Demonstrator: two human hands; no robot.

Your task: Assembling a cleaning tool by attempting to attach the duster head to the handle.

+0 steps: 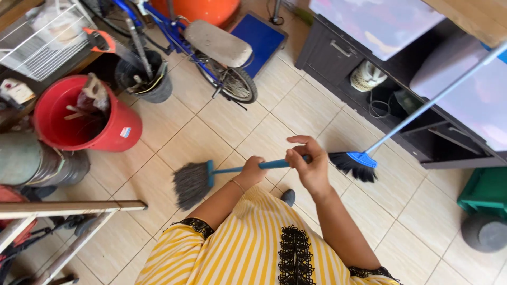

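I hold a short hand broom (193,181) with grey bristles and a blue handle, level above the tiled floor. My left hand (252,171) is closed around the middle of the handle. My right hand (310,166) grips the handle's end, with the forefinger lifted. A second broom (355,164), black-bristled with a blue head and a long pale pole, leans against the dark cabinet just right of my right hand. My yellow striped dress fills the bottom of the view.
A red bucket (113,129) and a black bucket (151,83) holding tools stand at the left, beside a blue bicycle (216,50). A dark cabinet (338,55) runs along the right wall. A green crate (486,190) sits at the right, a wooden frame (74,207) at lower left.
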